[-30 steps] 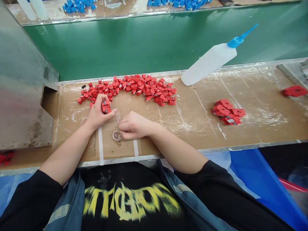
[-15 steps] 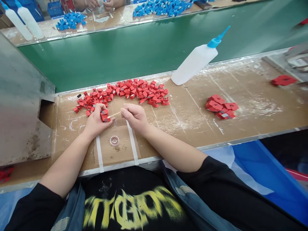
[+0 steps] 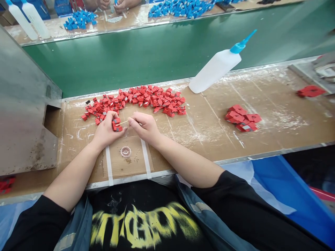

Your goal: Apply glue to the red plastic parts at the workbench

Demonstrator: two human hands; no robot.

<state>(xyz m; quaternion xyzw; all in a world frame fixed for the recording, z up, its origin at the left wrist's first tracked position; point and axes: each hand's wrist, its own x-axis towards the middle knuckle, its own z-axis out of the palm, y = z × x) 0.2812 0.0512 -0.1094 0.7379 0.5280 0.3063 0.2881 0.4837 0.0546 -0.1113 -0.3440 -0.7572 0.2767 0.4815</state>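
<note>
My left hand (image 3: 106, 131) is closed on a small red plastic part (image 3: 116, 124) with dark and grey patches. Between the fingertips of my right hand (image 3: 145, 128) is a thin pale stick, like a cotton swab (image 3: 123, 122). Its far end reaches into the red part, so the tip is hidden. Just below my hands, a small clear round dish (image 3: 126, 151) sits on a cardboard piece (image 3: 136, 165) held by white tape strips. Behind them spreads a heap of similar red parts (image 3: 149, 97).
A white squeeze bottle (image 3: 216, 71) with a blue nozzle leans behind, right of the heap. Red parts lie in a small group (image 3: 242, 118) on the right. A metal box (image 3: 26, 104) stands at left. Across the green panel (image 3: 131, 59), another person's hands work near blue parts (image 3: 180, 8).
The stick has moved slightly left, its end now deeper in the red part. My right hand is a little nearer my left. The whole view has shifted slightly.
</note>
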